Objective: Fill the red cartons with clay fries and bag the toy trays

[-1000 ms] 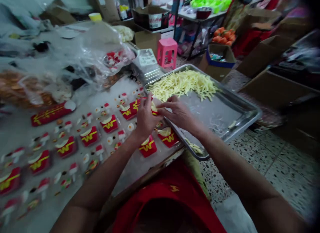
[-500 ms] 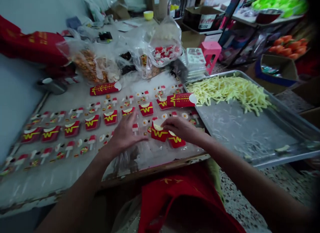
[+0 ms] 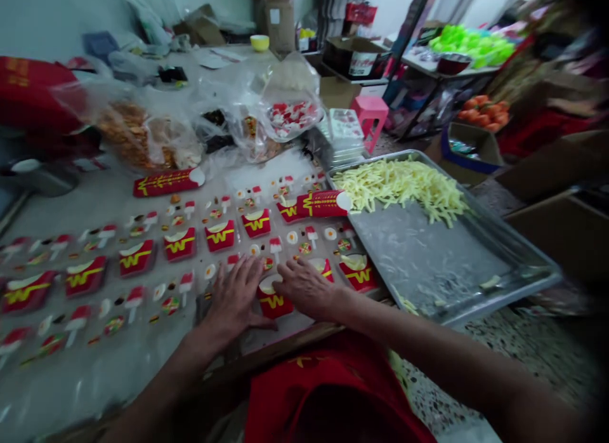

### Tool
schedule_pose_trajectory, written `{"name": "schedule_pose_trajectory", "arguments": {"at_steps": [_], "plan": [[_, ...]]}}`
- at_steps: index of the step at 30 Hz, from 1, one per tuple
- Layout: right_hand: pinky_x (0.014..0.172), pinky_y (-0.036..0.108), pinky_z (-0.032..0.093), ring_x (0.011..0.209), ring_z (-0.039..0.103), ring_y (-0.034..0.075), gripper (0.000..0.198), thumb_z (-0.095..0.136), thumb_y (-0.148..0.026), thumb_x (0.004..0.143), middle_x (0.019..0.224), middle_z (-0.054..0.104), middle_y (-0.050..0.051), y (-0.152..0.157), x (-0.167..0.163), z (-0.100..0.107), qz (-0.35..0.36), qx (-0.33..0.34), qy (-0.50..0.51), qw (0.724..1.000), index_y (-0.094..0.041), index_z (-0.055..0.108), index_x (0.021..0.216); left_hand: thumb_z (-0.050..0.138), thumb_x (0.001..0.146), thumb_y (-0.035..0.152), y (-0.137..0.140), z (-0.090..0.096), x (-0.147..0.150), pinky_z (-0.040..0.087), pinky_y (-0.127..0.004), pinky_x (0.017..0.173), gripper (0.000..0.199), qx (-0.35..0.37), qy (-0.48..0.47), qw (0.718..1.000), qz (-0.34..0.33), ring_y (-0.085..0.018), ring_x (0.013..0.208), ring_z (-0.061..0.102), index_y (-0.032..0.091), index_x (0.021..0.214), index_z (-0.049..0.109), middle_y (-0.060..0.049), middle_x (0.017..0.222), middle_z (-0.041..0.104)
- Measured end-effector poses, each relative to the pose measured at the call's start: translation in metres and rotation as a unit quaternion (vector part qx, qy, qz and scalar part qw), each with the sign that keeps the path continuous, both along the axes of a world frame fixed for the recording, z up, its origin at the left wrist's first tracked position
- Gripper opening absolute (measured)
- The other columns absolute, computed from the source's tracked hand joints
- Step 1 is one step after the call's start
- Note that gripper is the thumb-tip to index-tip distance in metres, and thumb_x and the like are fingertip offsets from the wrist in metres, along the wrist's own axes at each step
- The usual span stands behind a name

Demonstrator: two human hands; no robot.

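**Both hands pressing on a small red fry box**

We are resting our left hand (image 3: 235, 296) flat, fingers spread, on the glossy plastic sheet (image 3: 118, 360) near the table's front edge. Between our hands the red fry box (image 3: 272, 300) is lying flat; our right hand (image 3: 308, 288) is lying open, touching it. Rightward, a steel tray (image 3: 476, 265) is overhanging the table edge

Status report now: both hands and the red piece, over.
Left hand and right hand flat, both touching red fry box on table. Neither grips. Nothing in the way.
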State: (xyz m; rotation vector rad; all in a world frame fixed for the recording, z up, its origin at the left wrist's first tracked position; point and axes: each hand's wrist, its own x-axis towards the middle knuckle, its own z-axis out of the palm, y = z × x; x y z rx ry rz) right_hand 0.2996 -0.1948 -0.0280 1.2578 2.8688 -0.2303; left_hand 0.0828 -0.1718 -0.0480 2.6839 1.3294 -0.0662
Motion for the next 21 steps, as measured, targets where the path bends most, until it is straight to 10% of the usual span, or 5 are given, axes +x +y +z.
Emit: {"name": "schedule_pose_trajectory", "arguments": {"at_steps": [6, 9, 13, 17, 21], "plan": [[0.077, 0.028, 0.044, 0.085, 0.059, 0.016, 0.034, 0.056, -0.020, 0.097, 0.100, 0.062, 0.007, 0.015, 0.038, 0.002, -0.050, -0.083, 0.190, 0.977, -0.028, 0.071, 0.127, 0.089, 0.055, 0.063, 0.027, 0.033, 0.008, 0.044, -0.056, 0.105, 0.114, -0.008, 0.008, 1.000, -0.017, -0.039, 0.124, 0.060, 0.022, 0.151, 0.043, -0.018, 0.137, 0.063], [0.073, 0.024, 0.044, 0.081, 0.061, 0.014, 0.025, 0.058, -0.027, 0.098, 0.097, 0.068, 0.006, 0.036, 0.085, 0.014, -0.198, -0.066, 0.315, 0.926, -0.021, 0.077, 0.113, 0.081, 0.069, 0.064, 0.057, 0.052, 0.031, 0.052, -0.051, 0.094, 0.078, 0.027, -0.039, 0.999, -0.013, -0.036, 0.108, 0.067, 0.025, 0.134, 0.061, -0.013, 0.120, 0.072], [0.080, 0.031, 0.043, 0.087, 0.063, 0.020, 0.030, 0.056, -0.036, 0.097, 0.094, 0.072, 0.010, 0.075, 0.146, 0.022, -0.459, 0.054, 0.234, 0.855, -0.018, 0.080, 0.099, 0.077, 0.078, 0.055, 0.112, 0.059, 0.119, 0.050, -0.047, 0.099, 0.063, 0.063, -0.139, 0.986, -0.062, -0.034, 0.113, 0.063, 0.022, 0.130, 0.063, -0.013, 0.120, 0.070], [0.080, 0.032, 0.042, 0.090, 0.063, 0.022, 0.029, 0.057, -0.038, 0.093, 0.094, 0.074, 0.010, 0.103, 0.161, 0.014, -0.496, 0.048, 0.149, 0.854, -0.021, 0.080, 0.096, 0.084, 0.067, 0.050, 0.160, 0.042, 0.218, 0.039, -0.050, 0.111, 0.092, 0.076, -0.165, 0.973, -0.142, -0.038, 0.131, 0.049, 0.015, 0.145, 0.050, -0.018, 0.143, 0.055], [0.072, 0.031, 0.040, 0.083, 0.065, 0.021, 0.029, 0.051, -0.032, 0.093, 0.090, 0.075, 0.007, 0.111, 0.154, 0.008, -0.501, 0.004, 0.141, 0.854, -0.021, 0.078, 0.093, 0.072, 0.072, 0.035, 0.179, 0.024, 0.256, 0.043, -0.047, 0.107, 0.064, 0.021, -0.162, 0.969, -0.186, -0.034, 0.120, 0.056, 0.014, 0.131, 0.060, -0.016, 0.127, 0.063]]}}
